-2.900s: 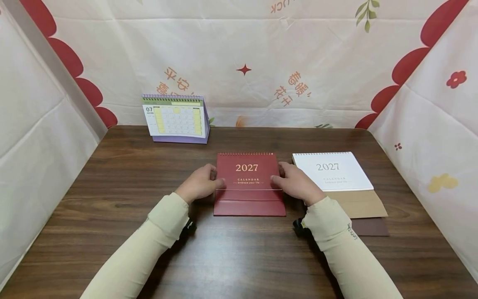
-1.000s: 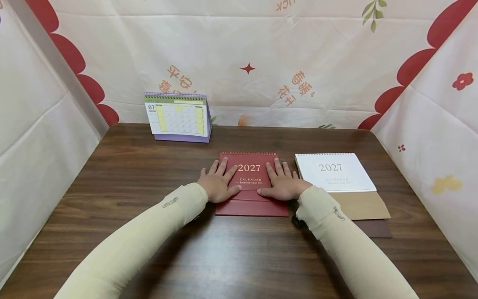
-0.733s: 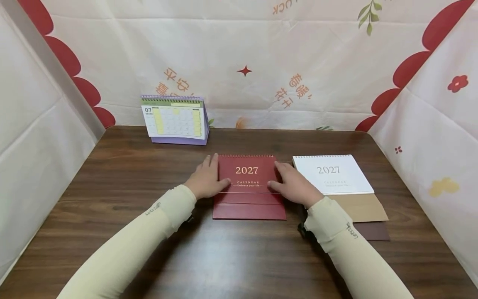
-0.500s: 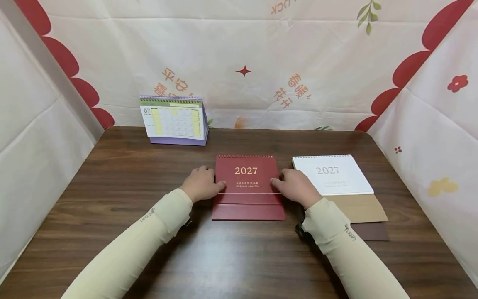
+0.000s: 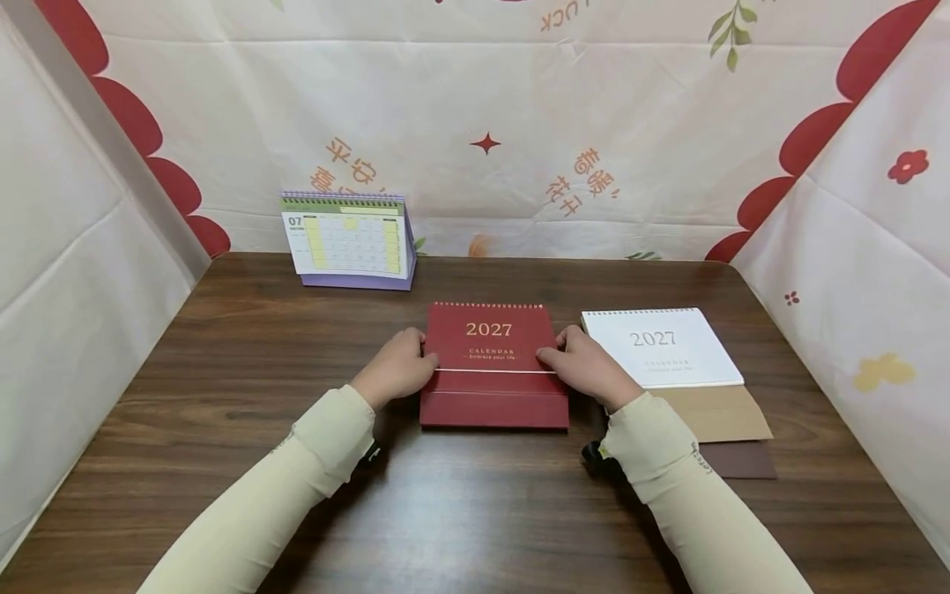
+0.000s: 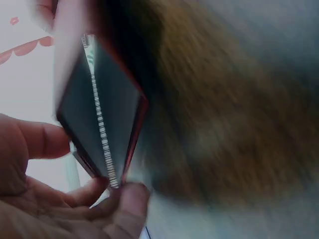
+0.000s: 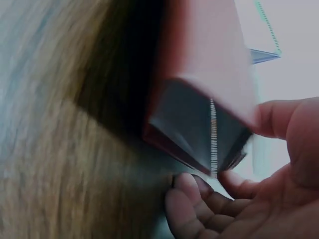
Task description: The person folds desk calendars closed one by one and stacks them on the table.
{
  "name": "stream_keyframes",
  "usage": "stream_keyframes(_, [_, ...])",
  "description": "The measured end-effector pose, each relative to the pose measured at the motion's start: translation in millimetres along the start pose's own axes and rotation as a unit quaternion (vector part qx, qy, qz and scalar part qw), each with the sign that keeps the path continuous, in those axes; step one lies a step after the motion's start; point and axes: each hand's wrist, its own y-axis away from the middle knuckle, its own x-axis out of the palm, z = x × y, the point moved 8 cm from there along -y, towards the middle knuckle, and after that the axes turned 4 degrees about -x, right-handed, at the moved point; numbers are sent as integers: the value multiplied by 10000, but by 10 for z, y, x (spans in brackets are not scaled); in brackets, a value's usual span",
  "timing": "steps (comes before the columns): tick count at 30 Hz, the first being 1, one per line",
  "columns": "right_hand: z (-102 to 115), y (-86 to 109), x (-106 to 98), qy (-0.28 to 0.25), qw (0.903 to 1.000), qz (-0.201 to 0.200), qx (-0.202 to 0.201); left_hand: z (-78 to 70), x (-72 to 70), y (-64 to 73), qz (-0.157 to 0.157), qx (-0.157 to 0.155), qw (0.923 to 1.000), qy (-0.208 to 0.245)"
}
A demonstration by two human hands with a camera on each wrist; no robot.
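Observation:
A dark red 2027 desk calendar (image 5: 491,365) with a ring-bound top edge is in the middle of the head view, leaning back. My left hand (image 5: 396,369) grips its left side, thumb on the front cover. At the opposite side my right hand (image 5: 595,368) holds it the same way. The left wrist view looks into the calendar's hollow tent-shaped stand (image 6: 118,94), with the fingers at its ring-bound edge. Seen from the right wrist, the red cover (image 7: 212,50) is under the thumb, fingertips close to the rings; this view is blurred.
A white 2027 calendar (image 5: 660,342) on a brown stand (image 5: 708,412) is just right of my right hand. At the back left a purple calendar (image 5: 349,243) stands upright showing 07. Printed cloth (image 5: 482,91) walls the wooden table (image 5: 245,388) on three sides.
Both hands lay flat with spread fingers on the red calendar a second ago, then drew apart to its sides and gripped it. Its front has risen slightly and shifted since.

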Motion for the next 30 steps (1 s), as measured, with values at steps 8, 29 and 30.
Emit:
stream_keyframes(8, [61,-2,-76,-220,9984,-424,-311,-53,-45,47,-114,182,9988,432])
stream_keyframes(29, [-173,248,-818,318,9978,-436,-376,-711,331,-115,-13,840,9916,979])
stream_keyframes(30, [-225,264,-881,367,9978,-423,-354,-776,379,-124,27,888,9909,1009])
